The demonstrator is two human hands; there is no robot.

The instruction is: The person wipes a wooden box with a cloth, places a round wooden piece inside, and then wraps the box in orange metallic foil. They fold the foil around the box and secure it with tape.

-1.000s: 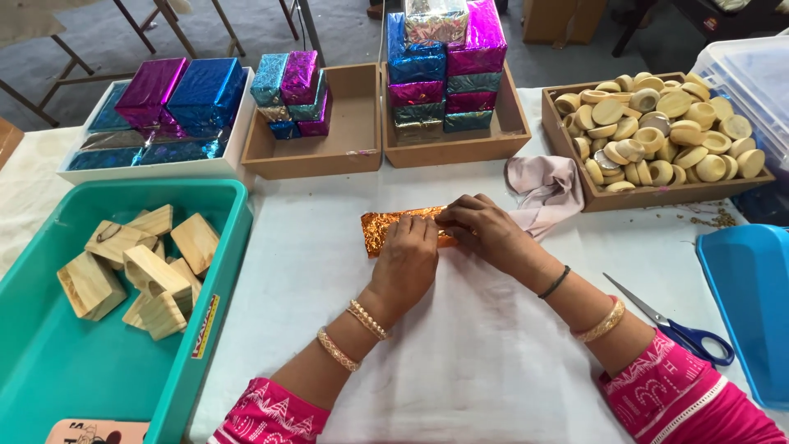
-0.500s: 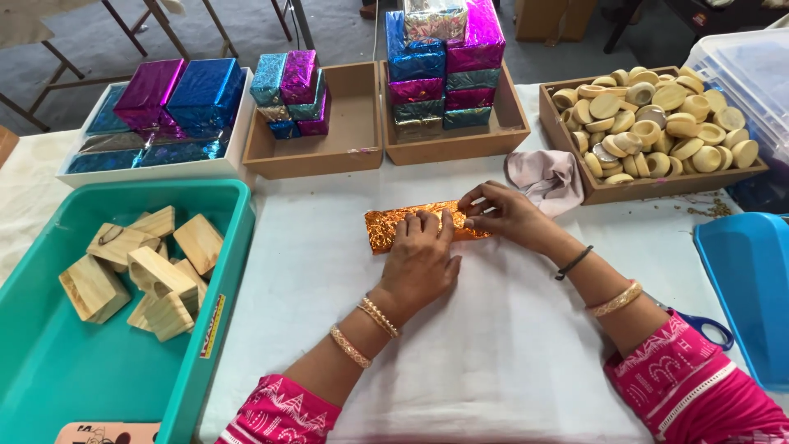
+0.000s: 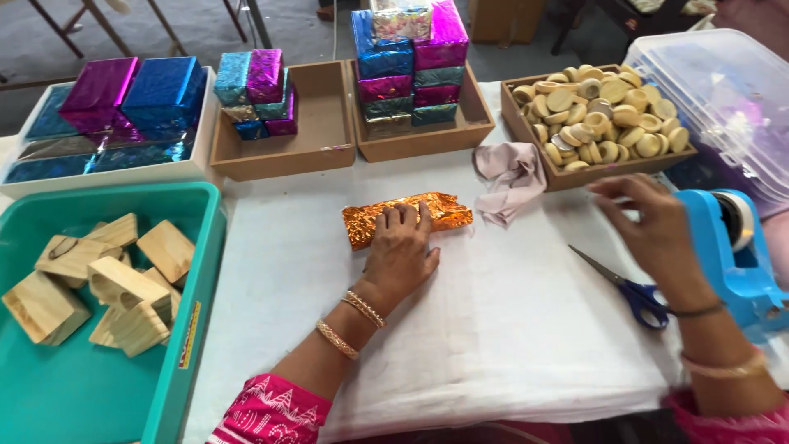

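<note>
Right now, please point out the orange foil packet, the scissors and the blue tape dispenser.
orange foil packet (image 3: pixel 444 210), head view, on its right half beside the left hand's fingers.
scissors (image 3: pixel 643 299), head view, on the blue handle.
blue tape dispenser (image 3: pixel 717 256), head view, on its blue side wall.

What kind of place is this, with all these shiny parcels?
Probably a small gift-wrapping workbench: stacks of foil-wrapped blocks in cardboard trays, bare wooden blocks in a teal plastic bin, and a blue tape dispenser beside the orange foil parcel under the left hand.
</note>
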